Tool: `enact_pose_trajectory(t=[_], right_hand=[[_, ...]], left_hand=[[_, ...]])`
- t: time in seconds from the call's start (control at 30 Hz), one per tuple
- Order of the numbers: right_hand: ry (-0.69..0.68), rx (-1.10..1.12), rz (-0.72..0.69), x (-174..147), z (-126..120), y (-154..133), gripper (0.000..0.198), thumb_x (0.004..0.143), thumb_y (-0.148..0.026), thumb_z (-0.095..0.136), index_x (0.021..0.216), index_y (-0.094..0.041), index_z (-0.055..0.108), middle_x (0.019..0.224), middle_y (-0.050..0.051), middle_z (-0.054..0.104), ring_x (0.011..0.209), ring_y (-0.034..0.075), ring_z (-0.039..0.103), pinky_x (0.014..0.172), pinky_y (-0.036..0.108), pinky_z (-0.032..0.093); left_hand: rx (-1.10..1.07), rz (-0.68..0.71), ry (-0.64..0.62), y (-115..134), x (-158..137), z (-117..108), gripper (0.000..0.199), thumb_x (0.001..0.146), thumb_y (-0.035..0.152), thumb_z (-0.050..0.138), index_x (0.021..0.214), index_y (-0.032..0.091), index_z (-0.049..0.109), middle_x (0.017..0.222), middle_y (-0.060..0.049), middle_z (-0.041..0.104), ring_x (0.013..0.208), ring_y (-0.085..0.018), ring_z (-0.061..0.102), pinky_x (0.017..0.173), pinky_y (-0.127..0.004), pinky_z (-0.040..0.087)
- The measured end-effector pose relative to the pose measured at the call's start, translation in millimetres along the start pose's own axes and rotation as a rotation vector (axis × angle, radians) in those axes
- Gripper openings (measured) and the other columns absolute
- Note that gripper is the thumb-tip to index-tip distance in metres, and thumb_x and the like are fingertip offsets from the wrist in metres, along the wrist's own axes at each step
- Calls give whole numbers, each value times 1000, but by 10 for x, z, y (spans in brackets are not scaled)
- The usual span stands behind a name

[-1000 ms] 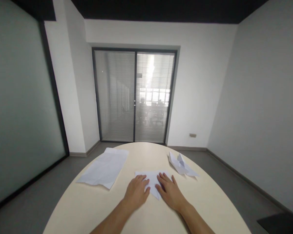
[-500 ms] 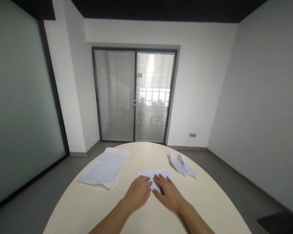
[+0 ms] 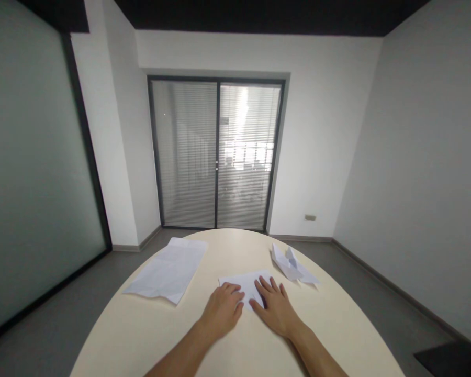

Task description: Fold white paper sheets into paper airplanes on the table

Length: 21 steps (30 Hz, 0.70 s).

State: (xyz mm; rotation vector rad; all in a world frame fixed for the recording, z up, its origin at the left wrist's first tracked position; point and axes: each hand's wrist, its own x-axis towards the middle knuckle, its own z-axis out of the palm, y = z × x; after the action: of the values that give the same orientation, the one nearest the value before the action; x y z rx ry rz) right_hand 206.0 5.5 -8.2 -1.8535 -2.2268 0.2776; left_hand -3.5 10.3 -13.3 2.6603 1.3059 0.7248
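Note:
A piece of white paper (image 3: pixel 243 280), seemingly folded, lies flat on the table in front of me. My left hand (image 3: pixel 223 309) rests on its left part, fingers slightly bent and open, holding nothing. On the right part of the paper lies my right hand (image 3: pixel 273 306), palm down with the fingers spread. Both hands cover the near portion of the paper, so its lower edge is mostly hidden.
Loose white sheets (image 3: pixel 168 269) lie at the left of the round cream table (image 3: pixel 235 356). A folded paper boat (image 3: pixel 290 263) sits near the right edge. Beyond the table is a glass door (image 3: pixel 216 154) with blinds.
My right hand has slid to the right across the paper, and its fingers are spread wider. The left hand and the paper look unmoved.

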Motion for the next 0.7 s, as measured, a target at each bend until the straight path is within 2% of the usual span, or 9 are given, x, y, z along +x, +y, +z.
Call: enact_pose_trajectory(t=[0.1, 0.2, 0.33, 0.53, 0.7], right_hand=[[-38, 13, -50, -51, -43, -39, 82, 85, -72, 45, 152, -26, 34, 161, 7, 24, 149, 40, 7, 118, 60, 1], [-60, 19, -70, -74, -74, -63, 85, 83, -74, 46, 152, -27, 32, 162, 7, 23, 149, 40, 6, 118, 60, -1], [-64, 23, -72, -73, -90, -67, 84, 84, -72, 45, 152, -26, 32, 161, 7, 23, 149, 38, 7, 118, 60, 0], [-128, 65, -168, -94, -143, -45, 84, 81, -70, 50, 152, -30, 30, 162, 6, 20, 150, 36, 8, 117, 61, -1], [-101, 83, -173, -93, -172, -64, 79, 81, -62, 55, 150, -26, 37, 159, 8, 28, 148, 38, 14, 118, 59, 6]], left_hand=[[10, -20, -2, 18, 0, -25, 29, 93, 23, 48, 116, 25, 67, 125, -4, 64, 115, -23, 53, 101, -38, 44], [16, -33, -8, 34, -2, -54, 30, 93, 23, 47, 115, 24, 67, 124, -5, 64, 114, -24, 53, 100, -37, 44], [16, -29, -2, 39, -6, -61, 30, 93, 22, 47, 116, 24, 67, 124, -5, 63, 114, -23, 54, 101, -37, 43], [4, -44, -1, 4, -2, -6, 32, 92, 23, 47, 119, 24, 65, 127, -6, 62, 117, -24, 52, 103, -38, 42], [-12, -51, -4, -30, 0, 6, 36, 88, 22, 51, 121, 22, 64, 130, -6, 61, 121, -24, 51, 106, -38, 40]])
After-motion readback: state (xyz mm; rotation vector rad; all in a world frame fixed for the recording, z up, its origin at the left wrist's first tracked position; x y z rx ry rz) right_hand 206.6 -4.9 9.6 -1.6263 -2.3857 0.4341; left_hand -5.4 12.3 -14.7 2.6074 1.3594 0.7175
